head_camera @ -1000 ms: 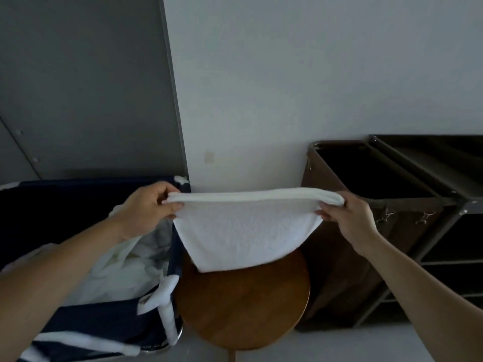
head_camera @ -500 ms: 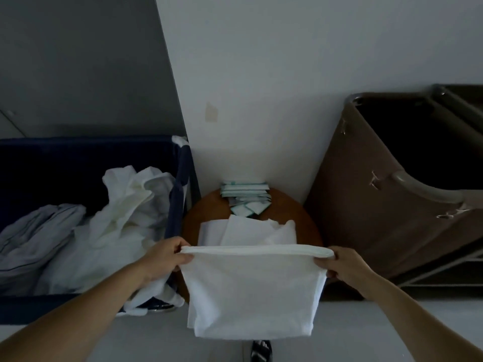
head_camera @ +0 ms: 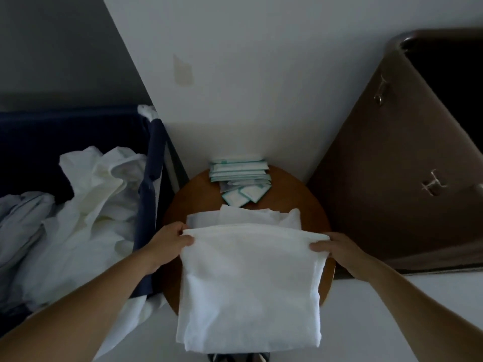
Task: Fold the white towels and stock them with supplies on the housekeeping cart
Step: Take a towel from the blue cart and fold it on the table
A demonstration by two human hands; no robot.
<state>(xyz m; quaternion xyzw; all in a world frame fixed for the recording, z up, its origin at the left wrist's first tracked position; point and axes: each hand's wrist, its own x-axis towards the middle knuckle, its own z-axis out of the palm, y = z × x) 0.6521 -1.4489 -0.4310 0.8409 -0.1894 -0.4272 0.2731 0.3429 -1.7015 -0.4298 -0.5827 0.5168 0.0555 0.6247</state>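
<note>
"White towel [head_camera: 248, 288]: where is it, and who has it?"
"Over the round table [head_camera: 300, 202], with its lower end past the near rim. The left hand [head_camera: 167, 241] and right hand [head_camera: 337, 248] each pinch a top corner, arms stretched forward."
"Anything hidden?"
"The fingers under the fold. The folded cloths [head_camera: 243, 218] behind are half covered."
"Its look?"
"Doubled and smooth, top edge taut."

Round wood table [head_camera: 300, 202], two lots on top.
Far edge by the wall: packets [head_camera: 239, 178] in a loose stack, a few slid fwd. Mid-table, just in front: folded cloth [head_camera: 251, 216], white, flat. Near side covered by a towel [head_camera: 248, 283], can't tell if it rests on the wood. Table on pale floor [head_camera: 366, 322], btw hamper [head_camera: 149, 178] and cart [head_camera: 392, 165].
</note>
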